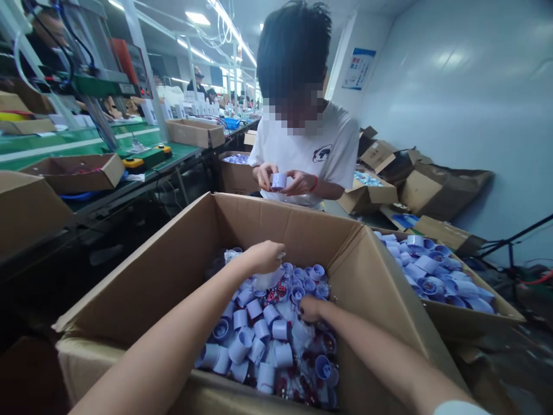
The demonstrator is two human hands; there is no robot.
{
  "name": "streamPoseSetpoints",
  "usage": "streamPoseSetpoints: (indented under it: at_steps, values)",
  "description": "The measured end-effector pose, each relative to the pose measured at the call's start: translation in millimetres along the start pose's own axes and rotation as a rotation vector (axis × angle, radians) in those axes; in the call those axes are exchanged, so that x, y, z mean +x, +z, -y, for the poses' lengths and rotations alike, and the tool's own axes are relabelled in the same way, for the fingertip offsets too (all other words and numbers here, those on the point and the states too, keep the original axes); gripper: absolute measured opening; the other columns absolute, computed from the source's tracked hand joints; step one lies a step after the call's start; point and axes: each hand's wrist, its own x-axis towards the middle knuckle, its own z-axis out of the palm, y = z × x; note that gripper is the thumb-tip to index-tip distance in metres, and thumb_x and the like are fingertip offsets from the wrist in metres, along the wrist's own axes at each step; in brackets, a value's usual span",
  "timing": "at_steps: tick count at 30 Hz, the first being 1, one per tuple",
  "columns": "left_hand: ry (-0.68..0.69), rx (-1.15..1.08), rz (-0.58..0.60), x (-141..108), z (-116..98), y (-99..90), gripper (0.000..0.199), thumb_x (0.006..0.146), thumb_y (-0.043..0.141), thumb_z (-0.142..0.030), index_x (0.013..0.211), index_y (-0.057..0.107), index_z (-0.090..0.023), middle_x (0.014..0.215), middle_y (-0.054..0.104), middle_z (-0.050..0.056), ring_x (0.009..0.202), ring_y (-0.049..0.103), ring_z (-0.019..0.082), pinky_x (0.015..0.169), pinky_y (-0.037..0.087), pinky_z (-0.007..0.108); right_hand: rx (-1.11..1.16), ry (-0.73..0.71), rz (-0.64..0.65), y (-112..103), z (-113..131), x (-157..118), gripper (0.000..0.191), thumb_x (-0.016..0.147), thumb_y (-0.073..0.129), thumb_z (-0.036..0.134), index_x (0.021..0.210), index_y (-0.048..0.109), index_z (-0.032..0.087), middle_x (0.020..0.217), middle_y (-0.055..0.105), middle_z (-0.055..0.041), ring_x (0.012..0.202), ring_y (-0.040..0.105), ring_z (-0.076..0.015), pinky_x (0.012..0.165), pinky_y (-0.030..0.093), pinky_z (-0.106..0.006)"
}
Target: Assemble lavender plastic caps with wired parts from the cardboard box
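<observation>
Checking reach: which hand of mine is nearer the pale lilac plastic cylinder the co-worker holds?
Left. Your left hand is below the cylinder; your right hand is lower and farther right.

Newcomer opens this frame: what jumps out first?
Probably the big open cardboard box across the lower middle, heaped with pale lilac cup-like parts, with the wearer's left hand and right hand inside it. Next, just beyond the box, a person in a white shirt holds a similar part in both hands. To the right sits a second box, also piled with such parts.
</observation>
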Motion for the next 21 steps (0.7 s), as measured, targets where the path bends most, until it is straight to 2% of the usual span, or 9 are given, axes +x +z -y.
streamPoseSetpoints:
  at_steps: [2, 4, 6, 8, 11, 14, 17, 19, 21]
  values:
    - [-0.017, 0.018, 0.048, -2, 11, -0.3, 0.015, 0.074, 0.053, -0.015, 0.082, 0.066, -0.018, 0.083, 0.07, 0.007, 0.076, 0.063, 0.019, 0.063, 0.041, 0.026, 0.112, -0.032, 0.078, -16, 18, 0, 0.02, 0.074, 0.068, 0.018, 0.057, 0.058, 0.015, 0.054, 0.057, 0.0045, 0.061, 0.057, -0.0124, 0.069, 0.047, -0.029]
    - [-0.025, 0.027, 0.1, -5, 20, -3.1, 0.012, 0.066, 0.063, -0.016, 0.077, 0.067, -0.02, 0.077, 0.07, 0.002, 0.071, 0.062, 0.017, 0.06, 0.041, 0.023, 0.258, -0.091, 0.139, -31, 37, -6, 0.018, 0.068, 0.068, 0.017, 0.053, 0.058, 0.016, 0.046, 0.052, 0.0053, 0.056, 0.054, -0.0126, 0.064, 0.044, -0.027]
    - [-0.023, 0.025, 0.13, -8, 26, -8.5, 0.016, 0.059, 0.07, -0.02, 0.075, 0.068, -0.021, 0.072, 0.069, -0.001, 0.067, 0.06, 0.016, 0.057, 0.04, 0.021, 0.43, -0.175, 0.173, -41, 56, -19, 0.012, 0.068, 0.065, 0.025, 0.061, 0.062, 0.016, 0.051, 0.057, 0.0033, 0.058, 0.056, -0.0135, 0.063, 0.044, -0.027]
    - [-0.015, 0.014, 0.111, -11, 28, -15.7, 0.017, 0.06, 0.07, -0.022, 0.077, 0.068, -0.021, 0.073, 0.068, -0.002, 0.067, 0.06, 0.014, 0.057, 0.041, 0.02, 0.586, -0.27, 0.172, -45, 72, -38, 0.02, 0.073, 0.058, 0.035, 0.075, 0.065, 0.017, 0.063, 0.064, -0.0001, 0.064, 0.058, -0.014, 0.065, 0.044, -0.027]
    - [-0.004, 0.0, -0.003, -10, 27, -25.6, 0.015, 0.075, 0.056, -0.024, 0.086, 0.065, -0.018, 0.081, 0.068, 0.0, 0.075, 0.06, 0.014, 0.065, 0.044, 0.021, 0.923, -0.394, 0.137, -45, 88, -65, 0.029, 0.074, 0.055, 0.044, 0.085, 0.065, 0.018, 0.075, 0.067, -0.0031, 0.068, 0.058, -0.0144, 0.062, 0.043, -0.026]
    - [-0.013, -0.117, -0.251, -6, 24, -30.0, 0.024, 0.085, 0.04, -0.028, 0.09, 0.061, -0.016, 0.082, 0.066, 0.002, 0.075, 0.058, 0.014, 0.068, 0.045, 0.023, 1.292, -0.46, 0.105, -46, 97, -82, 0.026, 0.071, 0.063, 0.04, 0.088, 0.064, 0.021, 0.072, 0.066, -0.001, 0.065, 0.057, -0.0143, 0.055, 0.039, -0.023]
    - [0.037, -0.332, -0.437, -6, 19, -29.3, 0.031, 0.088, 0.036, -0.037, 0.084, 0.059, -0.016, 0.077, 0.064, 0.002, 0.073, 0.057, 0.015, 0.067, 0.045, 0.024, 1.504, -0.487, 0.064, -55, 104, -87, 0.02, 0.076, 0.061, 0.038, 0.089, 0.063, 0.023, 0.064, 0.062, 0.0021, 0.06, 0.055, -0.0139, 0.054, 0.039, -0.024]
    - [0.084, -0.397, -0.448, -9, 16, -27.9, 0.037, 0.089, 0.034, -0.043, 0.083, 0.06, -0.017, 0.078, 0.064, 0.003, 0.074, 0.057, 0.015, 0.069, 0.045, 0.025, 1.593, -0.493, 0.017, -63, 107, -86, 0.021, 0.079, 0.059, 0.04, 0.09, 0.063, 0.023, 0.061, 0.06, 0.0032, 0.057, 0.053, -0.0131, 0.054, 0.039, -0.024]
    - [0.115, -0.401, -0.413, -13, 12, -26.2, 0.038, 0.086, 0.042, -0.049, 0.091, 0.062, -0.017, 0.08, 0.065, 0.002, 0.073, 0.056, 0.015, 0.068, 0.046, 0.025, 1.657, -0.486, -0.035, -69, 110, -86, 0.021, 0.08, 0.058, 0.041, 0.091, 0.063, 0.023, 0.06, 0.059, 0.0036, 0.056, 0.052, -0.0122, 0.054, 0.039, -0.024]
